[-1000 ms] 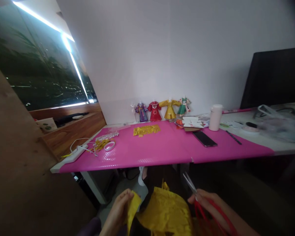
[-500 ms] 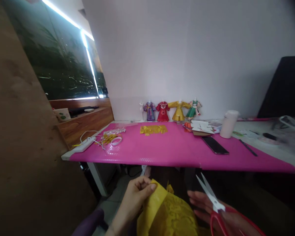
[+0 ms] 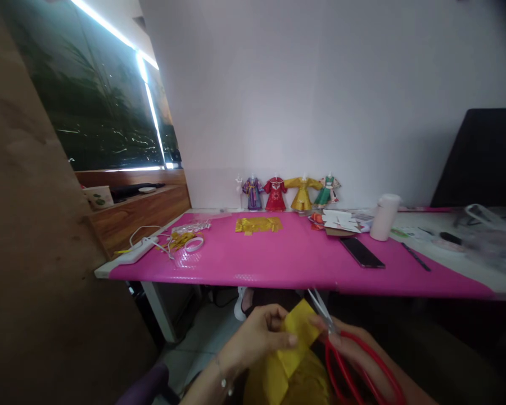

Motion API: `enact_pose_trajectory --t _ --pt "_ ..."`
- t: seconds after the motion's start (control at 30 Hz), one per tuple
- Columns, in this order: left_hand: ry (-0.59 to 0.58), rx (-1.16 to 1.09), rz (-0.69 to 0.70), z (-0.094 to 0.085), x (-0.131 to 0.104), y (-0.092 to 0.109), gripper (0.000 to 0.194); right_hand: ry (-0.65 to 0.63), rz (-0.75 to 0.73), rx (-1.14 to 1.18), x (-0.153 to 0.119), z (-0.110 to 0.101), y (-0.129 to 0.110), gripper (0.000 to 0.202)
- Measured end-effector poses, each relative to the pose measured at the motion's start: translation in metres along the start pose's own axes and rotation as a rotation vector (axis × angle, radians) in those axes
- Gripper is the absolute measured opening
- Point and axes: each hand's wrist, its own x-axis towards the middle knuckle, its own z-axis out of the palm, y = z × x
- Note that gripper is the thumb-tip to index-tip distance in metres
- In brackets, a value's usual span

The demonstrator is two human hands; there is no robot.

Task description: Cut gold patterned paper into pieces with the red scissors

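My left hand (image 3: pixel 257 343) pinches a sheet of yellow patterned paper (image 3: pixel 293 354) below the table's front edge, holding its folded top corner up. My right hand (image 3: pixel 354 351) grips red-handled scissors (image 3: pixel 341 357), with the silver blades (image 3: pixel 320 308) pointing up and touching the paper's right edge. The lower part of the paper hangs down into my lap.
A pink-covered table (image 3: pixel 295 261) carries several small paper dresses (image 3: pixel 290 192) by the wall, a gold paper piece (image 3: pixel 258 225), a tape roll (image 3: pixel 194 244), a power strip (image 3: pixel 135 253), a phone (image 3: pixel 361 252), a white cup (image 3: pixel 384 216) and plastic bags (image 3: pixel 493 233). A wooden panel (image 3: pixel 34 270) stands at the left.
My left hand has raised and folded the yellow paper. My right hand has brought the scissors leftward until the blades meet the paper's edge.
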Motion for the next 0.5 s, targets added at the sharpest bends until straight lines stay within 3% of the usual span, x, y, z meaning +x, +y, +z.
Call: enact_pose_trajectory --t 0.1,0.2,0.33,0.5 --pt "0.018 0.073 -0.038 -0.022 0.004 -0.008 0.045 0.0 -0.031 0.142 0.014 -0.005 -0.005 0.038" --pt "0.073 0.127 -0.011 -0.042 0.013 -0.01 0.039 0.06 -0.033 0.191 0.03 -0.016 0.005 0.035" --pt "0.093 0.15 0.004 -0.064 0.033 0.0 0.041 0.147 0.0 0.26 0.052 -0.031 0.022 0.045" --pt "0.118 0.225 0.004 -0.087 0.057 0.019 0.037 0.137 0.015 0.241 0.086 -0.041 0.024 0.047"
